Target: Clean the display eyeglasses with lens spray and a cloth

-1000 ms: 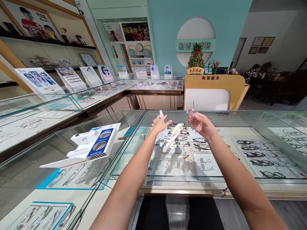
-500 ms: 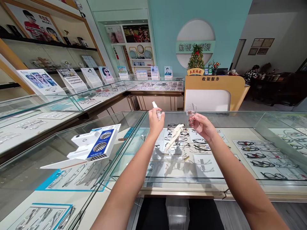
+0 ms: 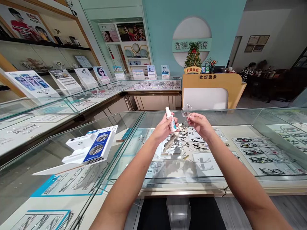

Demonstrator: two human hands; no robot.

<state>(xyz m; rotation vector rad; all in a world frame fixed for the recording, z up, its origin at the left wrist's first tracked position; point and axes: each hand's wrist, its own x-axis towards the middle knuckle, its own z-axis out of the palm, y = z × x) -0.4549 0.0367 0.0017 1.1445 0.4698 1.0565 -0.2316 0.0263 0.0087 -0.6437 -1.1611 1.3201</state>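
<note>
My left hand [image 3: 162, 129] is closed round a small white spray bottle [image 3: 170, 120], held upright with its nozzle at the top. My right hand [image 3: 199, 125] pinches a pair of clear rimless glasses [image 3: 186, 111] with a small tag on one lens, lifted just above the fingers. The bottle and the glasses are a few centimetres apart, both above the glass top of the display counter [image 3: 230, 115]. Below my hands, inside the case, a white stand [image 3: 170, 143] lies among rows of spectacle frames [image 3: 254, 150].
A blue and white box [image 3: 96, 149] on a white leaflet sits on the glass to my left. More glass counters with upright cards [image 3: 31, 83] run along the left wall. A wooden cashier desk [image 3: 212, 90] with a small tree stands behind. A person sits far right.
My left hand has lifted the spray bottle off the counter and brought it right, close to the glasses. My right hand has lowered the glasses slightly toward it.
</note>
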